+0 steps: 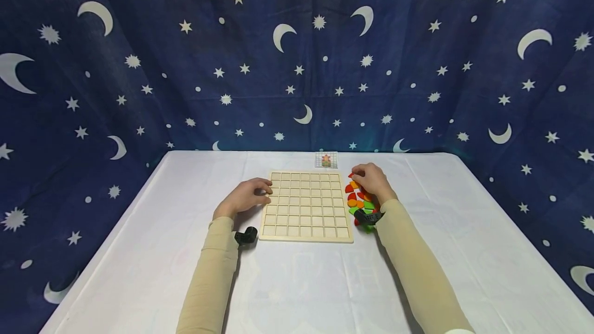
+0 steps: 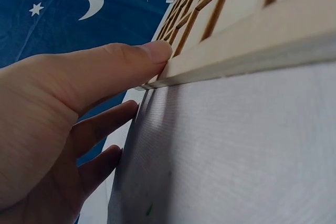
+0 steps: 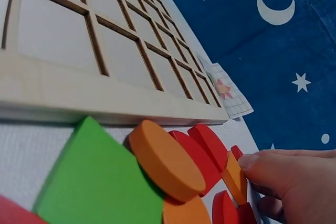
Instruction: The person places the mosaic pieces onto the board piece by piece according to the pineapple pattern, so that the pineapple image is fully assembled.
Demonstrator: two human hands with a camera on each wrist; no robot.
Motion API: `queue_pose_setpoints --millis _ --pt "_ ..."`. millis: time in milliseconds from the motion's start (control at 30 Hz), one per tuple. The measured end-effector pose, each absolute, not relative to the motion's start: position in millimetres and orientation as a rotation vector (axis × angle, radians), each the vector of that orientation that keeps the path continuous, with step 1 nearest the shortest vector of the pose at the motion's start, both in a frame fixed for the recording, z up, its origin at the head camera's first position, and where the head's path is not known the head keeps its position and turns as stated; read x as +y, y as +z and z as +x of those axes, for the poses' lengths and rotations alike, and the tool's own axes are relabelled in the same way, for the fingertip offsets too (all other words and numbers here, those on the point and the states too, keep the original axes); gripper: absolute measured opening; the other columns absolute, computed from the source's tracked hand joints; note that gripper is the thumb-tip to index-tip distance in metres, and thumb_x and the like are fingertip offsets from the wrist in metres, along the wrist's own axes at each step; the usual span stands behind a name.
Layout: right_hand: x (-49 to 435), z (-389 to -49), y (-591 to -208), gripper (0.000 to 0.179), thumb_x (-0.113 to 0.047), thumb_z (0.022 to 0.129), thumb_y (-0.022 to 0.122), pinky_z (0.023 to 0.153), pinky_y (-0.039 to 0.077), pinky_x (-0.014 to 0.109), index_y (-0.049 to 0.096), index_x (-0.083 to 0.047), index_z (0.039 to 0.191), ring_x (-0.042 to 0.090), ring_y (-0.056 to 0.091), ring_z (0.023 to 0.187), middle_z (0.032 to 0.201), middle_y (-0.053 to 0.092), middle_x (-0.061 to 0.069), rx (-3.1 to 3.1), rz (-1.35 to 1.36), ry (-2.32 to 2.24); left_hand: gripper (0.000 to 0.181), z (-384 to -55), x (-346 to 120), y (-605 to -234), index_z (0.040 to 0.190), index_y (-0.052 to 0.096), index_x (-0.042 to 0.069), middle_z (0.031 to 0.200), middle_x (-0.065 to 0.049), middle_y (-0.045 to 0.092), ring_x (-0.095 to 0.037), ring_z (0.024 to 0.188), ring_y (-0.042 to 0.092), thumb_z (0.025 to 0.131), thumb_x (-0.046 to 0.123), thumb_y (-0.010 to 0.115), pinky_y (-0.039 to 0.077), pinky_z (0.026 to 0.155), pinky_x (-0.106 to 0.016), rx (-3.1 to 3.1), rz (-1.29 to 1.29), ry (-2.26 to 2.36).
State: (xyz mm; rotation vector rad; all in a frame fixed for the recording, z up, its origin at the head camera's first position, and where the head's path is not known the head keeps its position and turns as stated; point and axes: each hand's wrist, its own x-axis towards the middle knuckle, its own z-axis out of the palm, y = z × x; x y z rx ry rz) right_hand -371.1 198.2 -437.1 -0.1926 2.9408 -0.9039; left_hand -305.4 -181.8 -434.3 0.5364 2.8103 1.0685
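A square wooden grid board (image 1: 307,241) lies on the table with its cells bare. My left hand (image 1: 247,196) is at the board's left edge; in the left wrist view the thumb (image 2: 157,52) touches the rim and the other fingers spread lower, beside it. To the right of the board, my right hand (image 1: 373,179) reaches over the far end of a pile of coloured pieces. Its thumb and fingertips pinch a small red piece (image 3: 237,151), mostly hidden by the thumb, close against an orange piece (image 3: 235,179).
Flat red, orange and green pieces lie in the pile, among them a green piece (image 3: 100,177) and an orange disc (image 3: 167,160). Behind the board lies a small gridded picture card (image 1: 326,160). A dark blue star-and-moon curtain (image 1: 260,81) hangs behind the white-covered table (image 1: 297,287).
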Motion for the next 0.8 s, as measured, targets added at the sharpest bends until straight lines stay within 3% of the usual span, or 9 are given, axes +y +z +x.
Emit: queue_pose_setpoints --millis 433,800 --pt "194.3 -372.9 -434.4 0.031 -0.018 0.096 0.062 0.103 0.045 0.048 0.064 -0.001 0.123 0.031 0.053 0.102 0.116 0.063 0.017 2.953 -0.214 -0.905 0.025 -304.5 -181.5 -432.6 0.108 0.07 0.006 0.14 -0.011 0.054 -0.033 0.136 0.042 0.085 0.014 0.075 0.033 0.113 -0.047 2.782 0.541 1.078" --pt "150.9 -366.3 -427.5 0.028 -0.018 0.097 0.061 0.087 0.052 0.043 0.067 -0.002 0.119 0.026 0.061 0.092 0.111 0.067 0.014 2.899 -0.642 -0.901 0.024 -305.4 -183.1 -436.1 0.107 0.07 0.006 0.139 -0.011 0.055 -0.032 0.136 0.042 0.085 0.013 0.075 0.032 0.114 -0.046 2.781 0.548 1.082"
